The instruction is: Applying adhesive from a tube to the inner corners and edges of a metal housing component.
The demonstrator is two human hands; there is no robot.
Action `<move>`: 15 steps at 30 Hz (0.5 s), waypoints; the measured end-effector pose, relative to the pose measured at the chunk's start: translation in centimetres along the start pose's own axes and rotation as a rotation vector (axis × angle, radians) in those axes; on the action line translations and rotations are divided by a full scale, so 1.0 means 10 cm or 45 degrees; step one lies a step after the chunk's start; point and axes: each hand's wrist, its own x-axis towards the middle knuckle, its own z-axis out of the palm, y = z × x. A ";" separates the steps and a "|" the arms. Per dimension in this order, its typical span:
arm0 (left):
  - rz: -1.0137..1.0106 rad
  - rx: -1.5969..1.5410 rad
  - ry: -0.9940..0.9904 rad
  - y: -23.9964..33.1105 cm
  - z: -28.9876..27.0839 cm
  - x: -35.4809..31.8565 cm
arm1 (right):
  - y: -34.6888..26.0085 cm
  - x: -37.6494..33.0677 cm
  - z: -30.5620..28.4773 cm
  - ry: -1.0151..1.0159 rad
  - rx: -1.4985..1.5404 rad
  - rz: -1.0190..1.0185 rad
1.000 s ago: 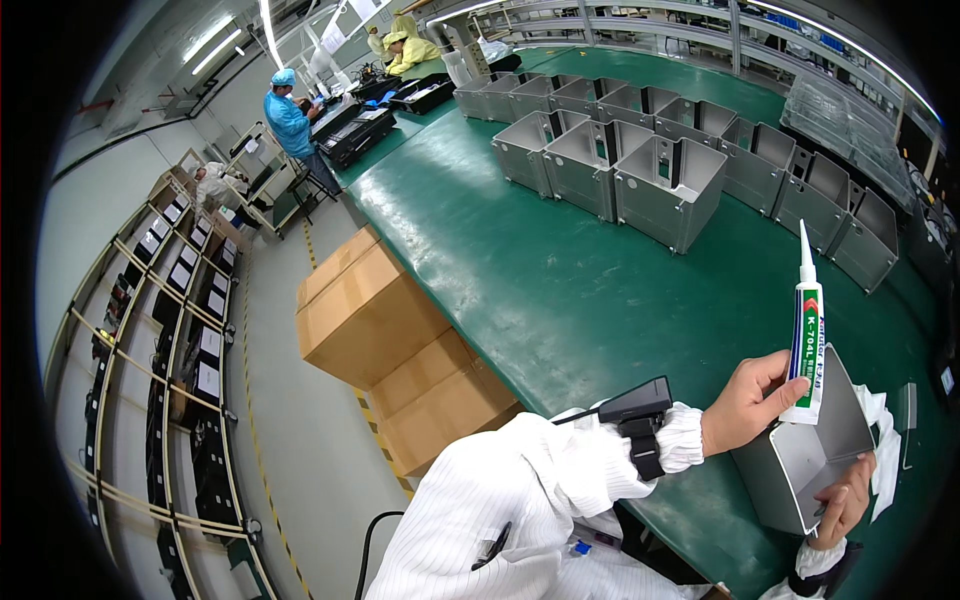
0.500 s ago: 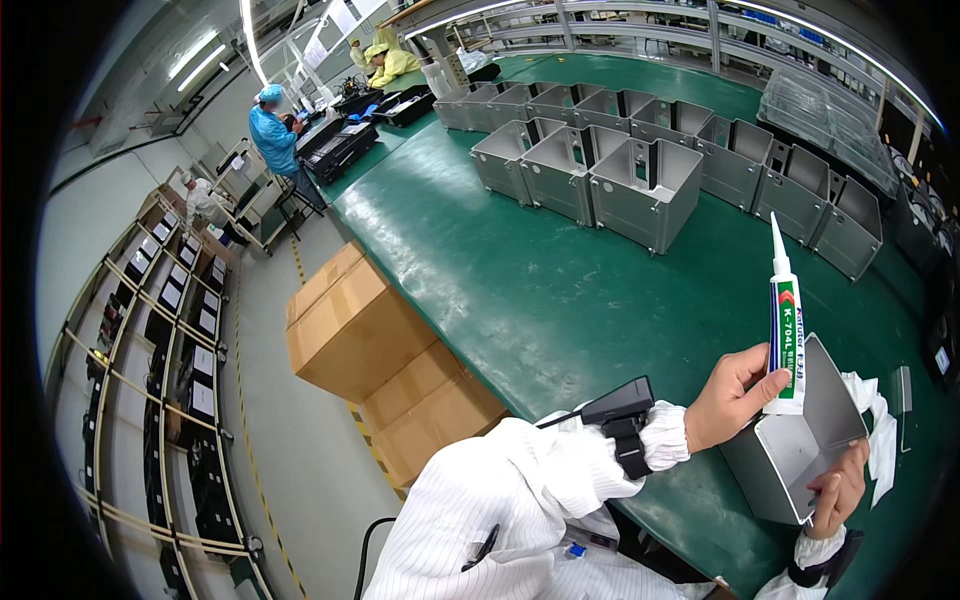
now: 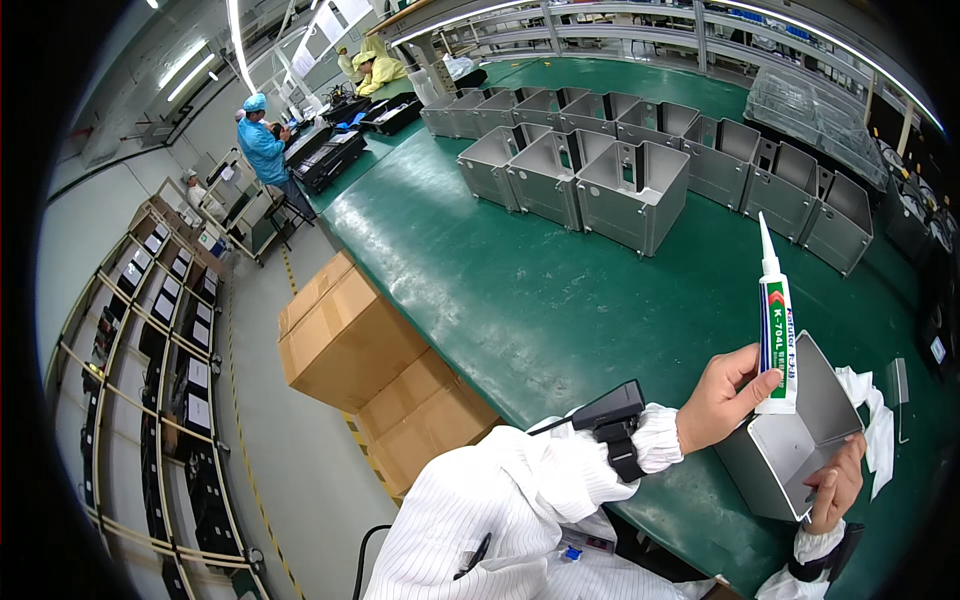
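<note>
My left hand (image 3: 722, 400) is closed round a sealant tube (image 3: 776, 345) in white and green, held upright with its long white nozzle pointing up. Just behind and below the tube rests a grey metal box (image 3: 765, 470), its open side tilted towards me. My right hand (image 3: 838, 484) grips the box's near right edge, thumb over the wall and fingers partly out of sight. The nozzle stays apart from the box, and the tube hides part of the box's left rim.
Rows of similar grey metal boxes (image 3: 632, 205) stand farther back on the green table (image 3: 430, 260). White tissue (image 3: 880, 440) and a thin metal piece (image 3: 901, 390) lie right of my hands. Cardboard cartons (image 3: 350, 330) sit left of the table edge; clear plastic trays (image 3: 815, 120) are stacked far right.
The whole view has shifted slightly, so the table and boxes appear a little farther left. Both hands keep their holds on the tube and the box.
</note>
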 end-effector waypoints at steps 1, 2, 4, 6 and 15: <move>-0.009 0.029 0.000 0.01 -0.01 0.00 | -0.01 0.02 0.00 0.003 -0.001 -0.009; 0.015 0.019 0.002 0.02 -0.02 0.00 | -0.02 0.03 0.01 0.014 -0.006 -0.022; 0.039 0.019 0.005 0.04 -0.01 -0.01 | -0.05 0.06 0.02 0.013 0.001 -0.021; 0.064 0.039 0.034 0.04 -0.01 -0.03 | -0.06 0.08 0.01 0.003 0.027 -0.042; 0.097 -0.136 0.244 -0.07 -0.13 -0.10 | 0.04 0.09 0.07 0.105 0.164 -0.254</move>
